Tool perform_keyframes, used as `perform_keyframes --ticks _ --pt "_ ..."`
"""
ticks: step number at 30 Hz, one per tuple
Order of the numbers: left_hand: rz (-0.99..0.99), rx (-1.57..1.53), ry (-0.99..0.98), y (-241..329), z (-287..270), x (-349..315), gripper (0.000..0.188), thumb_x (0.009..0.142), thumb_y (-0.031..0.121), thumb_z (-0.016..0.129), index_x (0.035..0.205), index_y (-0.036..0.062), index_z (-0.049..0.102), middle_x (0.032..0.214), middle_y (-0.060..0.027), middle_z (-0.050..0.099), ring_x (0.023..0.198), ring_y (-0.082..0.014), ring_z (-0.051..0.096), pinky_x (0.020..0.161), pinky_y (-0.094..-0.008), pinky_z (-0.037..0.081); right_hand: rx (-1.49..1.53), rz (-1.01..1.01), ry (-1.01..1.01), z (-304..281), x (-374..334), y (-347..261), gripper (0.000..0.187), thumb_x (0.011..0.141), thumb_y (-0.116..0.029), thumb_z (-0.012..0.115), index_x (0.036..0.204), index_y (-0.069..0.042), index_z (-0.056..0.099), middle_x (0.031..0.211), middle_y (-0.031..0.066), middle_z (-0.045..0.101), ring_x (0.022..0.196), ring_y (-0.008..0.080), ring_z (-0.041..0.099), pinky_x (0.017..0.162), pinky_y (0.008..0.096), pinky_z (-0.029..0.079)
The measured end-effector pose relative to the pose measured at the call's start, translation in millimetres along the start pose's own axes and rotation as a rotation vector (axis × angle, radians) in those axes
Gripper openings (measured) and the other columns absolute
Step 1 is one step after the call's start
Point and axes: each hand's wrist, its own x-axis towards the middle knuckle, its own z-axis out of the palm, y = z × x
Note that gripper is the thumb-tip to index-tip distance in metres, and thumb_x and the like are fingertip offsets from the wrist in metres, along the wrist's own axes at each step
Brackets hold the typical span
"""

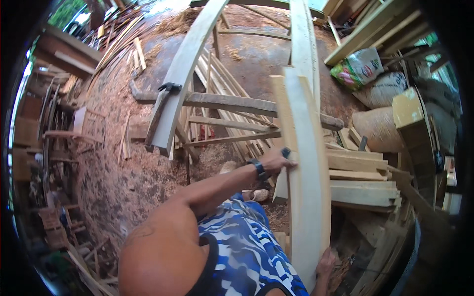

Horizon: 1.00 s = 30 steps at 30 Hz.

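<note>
A long pale wooden plank lies lengthwise in front of me, its far end over a wooden trestle. My left hand, with a dark watch on its wrist, is closed at the plank's left edge. Beside those fingers shows a small dark block-like thing; I cannot make out its kind. Near my body, my right hand grips the plank's right edge, its fingers partly hidden. A hammer with a dark head rests on another long beam to the left, away from both hands.
A rough trestle bar crosses beneath the beams. Stacked boards stand close on the right, with filled sacks and a printed bag behind. Loose strips lie under the trestle. Shavings cover the floor at left.
</note>
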Motion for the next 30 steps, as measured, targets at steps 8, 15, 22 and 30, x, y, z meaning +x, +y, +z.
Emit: perform_keyframes --ticks 8,15,22,30 --pt "0.064 -0.342 0.424 -75 -83 -79 0.042 0.086 0.032 0.082 0.109 -0.0009 0.073 0.096 -0.0055 0.076 0.083 -0.0132 0.068 0.077 -0.0306 0.053 -0.35 -0.411 -0.258 5 193 -59 0.057 0.105 -0.048 0.04 0.076 -0.005 0.063 0.07 0.0245 0.059 0.069 0.0467 0.06 0.063 0.0505 0.046" --pt "0.03 -0.579 0.733 -134 -93 -99 0.02 0.087 0.023 0.083 0.092 0.0061 0.072 0.074 0.0023 0.066 0.059 -0.0071 0.057 0.052 -0.0254 0.044 -0.546 -0.645 -0.361 50 334 -139 0.049 0.103 -0.044 0.045 0.078 -0.009 0.067 0.076 0.0196 0.066 0.074 0.0438 0.064 0.065 0.0519 0.048" --pt "0.026 -0.593 0.854 -173 -63 -77 0.028 0.084 0.026 0.085 0.092 0.0035 0.072 0.075 -0.0007 0.067 0.062 -0.0094 0.059 0.054 -0.0282 0.047 -0.6 -0.991 -0.374 71 422 -113 0.029 0.099 -0.035 0.052 0.089 -0.011 0.065 0.079 0.0172 0.067 0.07 0.0406 0.063 0.061 0.0502 0.046" --pt "-0.122 -0.528 0.877 -150 -33 -65 0.053 0.077 0.043 0.086 0.089 -0.0058 0.072 0.084 -0.0183 0.075 0.078 -0.0264 0.074 0.074 -0.0395 0.056 -0.448 -0.68 -0.464 54 420 -128 0.044 0.098 -0.048 0.056 0.105 -0.004 0.06 0.084 0.0244 0.064 0.08 0.0422 0.064 0.072 0.0507 0.048"
